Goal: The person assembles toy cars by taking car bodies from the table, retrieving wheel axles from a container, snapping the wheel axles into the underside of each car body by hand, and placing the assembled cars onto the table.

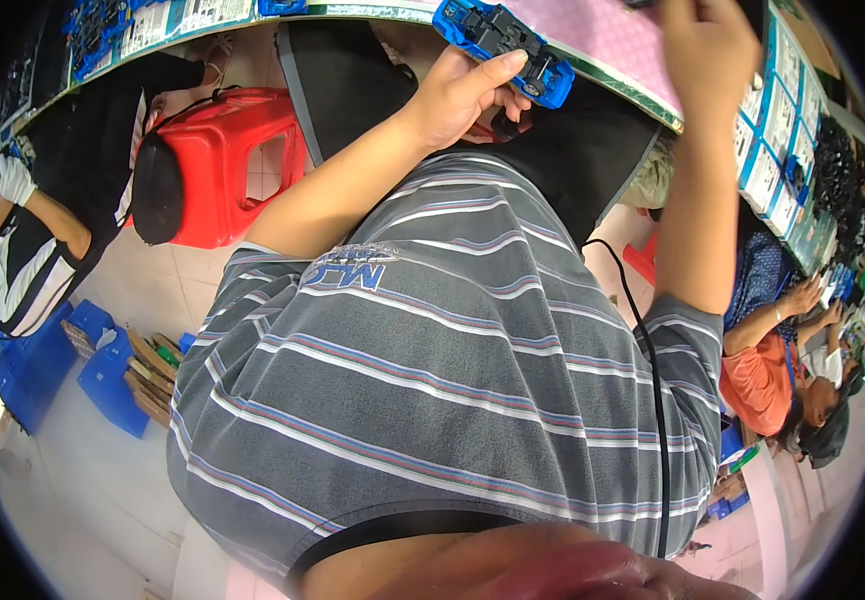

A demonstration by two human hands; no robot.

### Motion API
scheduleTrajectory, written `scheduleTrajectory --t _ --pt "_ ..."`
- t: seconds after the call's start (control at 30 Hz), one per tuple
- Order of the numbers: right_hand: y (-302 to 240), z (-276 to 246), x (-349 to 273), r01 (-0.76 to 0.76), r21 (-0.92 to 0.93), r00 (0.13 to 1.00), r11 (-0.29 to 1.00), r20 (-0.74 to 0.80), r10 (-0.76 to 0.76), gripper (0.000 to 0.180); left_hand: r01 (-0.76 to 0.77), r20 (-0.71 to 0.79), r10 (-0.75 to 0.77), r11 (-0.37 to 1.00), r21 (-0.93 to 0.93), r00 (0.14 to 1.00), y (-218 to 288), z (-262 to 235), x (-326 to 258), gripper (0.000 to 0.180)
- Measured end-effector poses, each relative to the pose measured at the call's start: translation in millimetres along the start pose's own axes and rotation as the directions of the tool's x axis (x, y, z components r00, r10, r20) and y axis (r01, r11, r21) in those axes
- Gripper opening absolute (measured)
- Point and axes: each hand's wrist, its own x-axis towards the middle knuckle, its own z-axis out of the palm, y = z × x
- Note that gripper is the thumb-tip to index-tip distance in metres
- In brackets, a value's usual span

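Note:
My left hand (458, 95) is closed around a blue toy car (498, 35) at the near edge of the table. The car's black underside faces up, and my thumb lies across one end of it. Off to the right, my right hand (710, 55) is raised over the table near the top of the view. It is smeared by motion and its fingertips are cut off, so what it holds, if anything, cannot be made out. A small dark thing (639, 3) shows beside it at the upper rim.
The pink-topped table (613, 45) has a green and white edge. White and blue cards or trays (778, 120) line its right side, with black parts (838, 185) beyond. A red stool (218, 165) stands at left, near blue bins (113, 370). Other people work on both sides.

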Motion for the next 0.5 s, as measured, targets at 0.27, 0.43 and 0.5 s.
scheduleTrajectory --t 0.27,0.43,0.5 --pt "-46 37 -42 -0.197 0.204 0.930 0.959 0.349 0.117 0.010 0.043 -0.033 -0.042 0.998 0.034 0.999 1 5 3 0.031" --pt "-51 32 -41 -0.354 0.252 0.856 0.901 0.476 0.203 0.016 0.080 0.007 -0.081 0.993 0.090 0.997 -3 0 1 0.037" --pt "-62 22 -34 -0.446 0.227 0.797 0.866 0.541 0.269 0.019 0.070 0.010 -0.071 0.994 0.087 0.997 -4 2 0 0.038"
